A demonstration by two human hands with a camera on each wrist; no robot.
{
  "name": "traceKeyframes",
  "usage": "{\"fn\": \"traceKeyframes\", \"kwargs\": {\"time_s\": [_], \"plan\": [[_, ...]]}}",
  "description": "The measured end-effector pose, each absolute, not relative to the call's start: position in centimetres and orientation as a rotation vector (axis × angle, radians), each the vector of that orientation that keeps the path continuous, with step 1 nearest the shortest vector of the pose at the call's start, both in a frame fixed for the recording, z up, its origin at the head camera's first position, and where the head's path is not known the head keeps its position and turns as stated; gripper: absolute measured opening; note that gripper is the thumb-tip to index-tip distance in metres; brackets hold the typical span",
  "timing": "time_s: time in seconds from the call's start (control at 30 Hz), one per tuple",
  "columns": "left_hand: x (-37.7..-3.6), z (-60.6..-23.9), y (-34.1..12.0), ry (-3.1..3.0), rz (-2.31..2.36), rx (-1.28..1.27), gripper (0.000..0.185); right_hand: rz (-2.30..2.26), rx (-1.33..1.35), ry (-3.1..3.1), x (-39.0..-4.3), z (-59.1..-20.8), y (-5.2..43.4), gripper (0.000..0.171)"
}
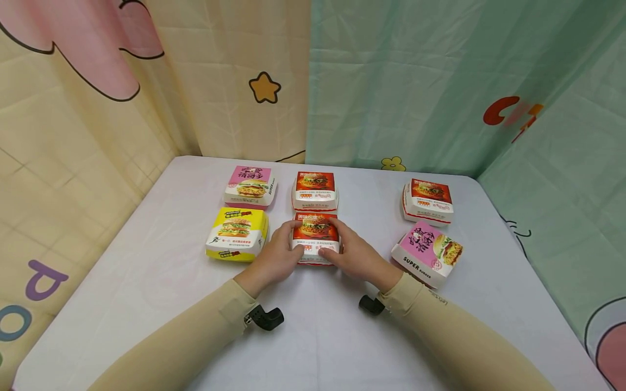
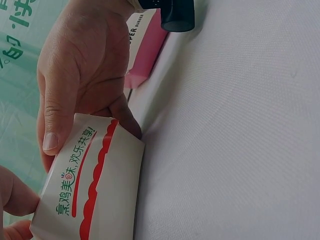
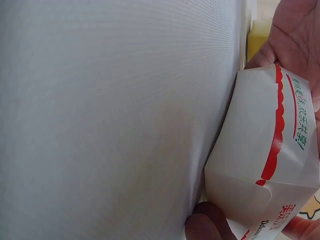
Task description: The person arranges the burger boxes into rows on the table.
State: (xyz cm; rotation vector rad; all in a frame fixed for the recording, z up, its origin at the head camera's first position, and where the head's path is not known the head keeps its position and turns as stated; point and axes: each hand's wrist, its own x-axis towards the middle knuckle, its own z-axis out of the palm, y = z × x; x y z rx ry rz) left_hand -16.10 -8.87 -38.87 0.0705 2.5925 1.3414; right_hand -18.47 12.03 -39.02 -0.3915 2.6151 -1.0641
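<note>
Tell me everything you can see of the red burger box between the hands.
The red burger box is a closed paperboard carton: red lid with a burger photo, white sides with a red scalloped stripe and green lettering. It sits flat on the white table, front centre. The left hand and right hand grip its sides.

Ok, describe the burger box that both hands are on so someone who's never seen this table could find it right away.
On the white table, six burger boxes sit in two rows. The held box is the middle one of the nearer row, between a yellow box and a tilted pink box. It is the only red-topped box gripped from both sides, left hand and right hand; the other two red boxes sit untouched behind.
</note>
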Motion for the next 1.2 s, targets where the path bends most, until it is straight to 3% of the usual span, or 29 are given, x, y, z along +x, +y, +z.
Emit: {"fn": "traceKeyframes", "kwargs": {"time_s": [1.2], "plan": [[-16.01,-38.68,-8.76,2.611,1.346,0.087,0.062,-1.103,-0.398,2.606,-18.22,-39.13,12.02,0.088]]}}
